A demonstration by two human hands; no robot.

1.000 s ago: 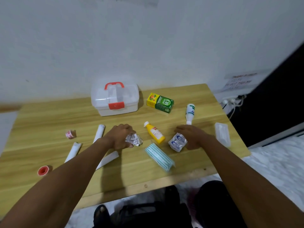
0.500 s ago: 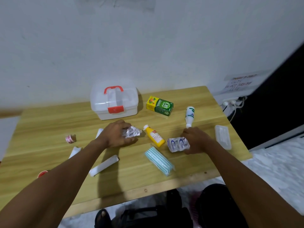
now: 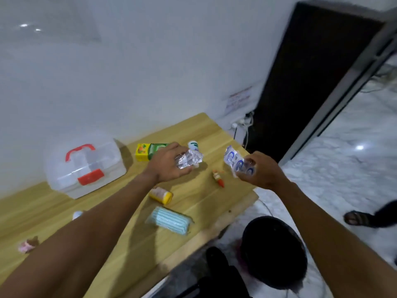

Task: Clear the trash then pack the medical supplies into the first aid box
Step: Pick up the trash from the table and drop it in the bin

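Foil wrapper (image 3: pixel 189 160) in left hand (image 3: pixel 169 163); blister pack (image 3: pixel 237 161) in right hand (image 3: pixel 261 172)

crumpled foil (image 3: pixel 189 161) and blue-printed wrapper (image 3: pixel 237 162) held above table; clear box (image 3: pixel 84 166), red latch, shut; mask pack (image 3: pixel 170 220) flat.

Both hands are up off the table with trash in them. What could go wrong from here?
1. The right hand pinches the blue-printed wrapper by one end only; it may slip and fall.
2. The left hand carries the crumpled foil low over the white bottle and green-and-yellow carton; a sweep might knock them.
3. The black bin sits under the table edge, so a loose toss could miss.
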